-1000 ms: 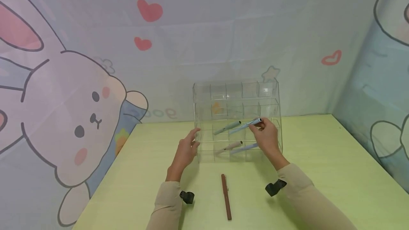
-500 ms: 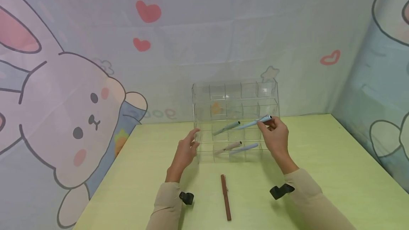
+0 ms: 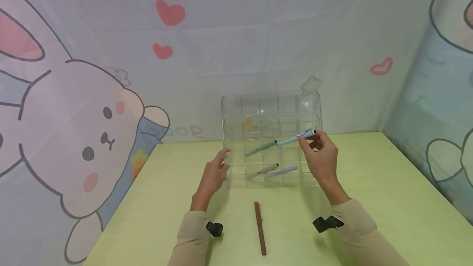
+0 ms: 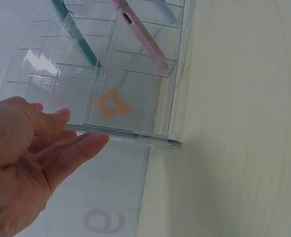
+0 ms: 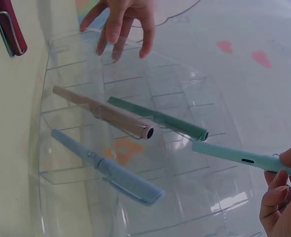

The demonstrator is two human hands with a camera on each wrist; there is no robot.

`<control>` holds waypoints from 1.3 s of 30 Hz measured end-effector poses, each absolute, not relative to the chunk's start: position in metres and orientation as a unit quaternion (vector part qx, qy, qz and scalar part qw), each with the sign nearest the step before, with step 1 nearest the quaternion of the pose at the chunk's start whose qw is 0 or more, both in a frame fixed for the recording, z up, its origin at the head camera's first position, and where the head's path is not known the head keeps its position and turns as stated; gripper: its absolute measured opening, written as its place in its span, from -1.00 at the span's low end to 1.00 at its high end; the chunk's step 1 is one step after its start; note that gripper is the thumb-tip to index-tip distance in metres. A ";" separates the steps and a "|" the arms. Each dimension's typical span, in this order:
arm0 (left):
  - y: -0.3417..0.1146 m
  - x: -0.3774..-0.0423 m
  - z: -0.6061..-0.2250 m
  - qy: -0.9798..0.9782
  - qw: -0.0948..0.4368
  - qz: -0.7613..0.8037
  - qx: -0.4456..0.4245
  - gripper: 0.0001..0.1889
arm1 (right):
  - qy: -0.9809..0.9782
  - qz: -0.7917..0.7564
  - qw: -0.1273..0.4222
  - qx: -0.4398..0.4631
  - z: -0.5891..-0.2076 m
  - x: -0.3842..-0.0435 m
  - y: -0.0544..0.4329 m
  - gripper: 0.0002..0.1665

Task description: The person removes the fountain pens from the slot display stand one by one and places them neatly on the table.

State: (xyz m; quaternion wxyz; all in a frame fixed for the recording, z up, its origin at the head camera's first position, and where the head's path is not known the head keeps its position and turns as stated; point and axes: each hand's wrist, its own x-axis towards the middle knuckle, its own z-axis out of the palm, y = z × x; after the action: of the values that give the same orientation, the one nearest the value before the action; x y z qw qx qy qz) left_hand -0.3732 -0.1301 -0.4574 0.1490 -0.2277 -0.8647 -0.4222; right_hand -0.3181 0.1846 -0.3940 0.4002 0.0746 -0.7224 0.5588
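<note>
My right hand point(image 3: 321, 157) pinches a light blue pen point(image 3: 293, 139) near its capped end, in front of the right half of a clear tiered rack point(image 3: 271, 115). The pen slants, its far tip beside the end of a green pen point(image 3: 261, 147) standing in the second tier from the bottom. In the bottom tier lean a pinkish-beige pen point(image 3: 264, 170) and a periwinkle pen point(image 3: 282, 171). My left hand point(image 3: 213, 175) touches the rack's left side with spread fingers; in the left wrist view its fingertips point(image 4: 100, 142) lie right at the side panel's edge.
A dark red-brown pen point(image 3: 260, 227) lies on the light green table point(image 3: 148, 216), in front of the rack. Behind stands a cloth backdrop point(image 3: 236, 40) printed with hearts and cartoon figures. The rack's upper tiers hold no pens.
My right hand has moved right and slightly up with the light blue pen, whose tip has shifted up and right across the rack. The left hand stays at the rack's side.
</note>
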 end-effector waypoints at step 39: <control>-0.131 -0.370 -0.457 -0.863 0.129 -0.437 -0.218 -0.45 | -0.672 0.600 0.403 0.163 -0.366 -0.287 0.171 -0.74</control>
State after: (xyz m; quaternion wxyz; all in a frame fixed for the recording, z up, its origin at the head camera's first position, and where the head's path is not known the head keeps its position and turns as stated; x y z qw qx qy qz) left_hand -0.3704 -0.1310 -0.4566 0.1289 -0.2176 -0.8629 -0.4374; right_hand -0.2866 0.1708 -0.3658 0.4028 0.1626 -0.6722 0.5995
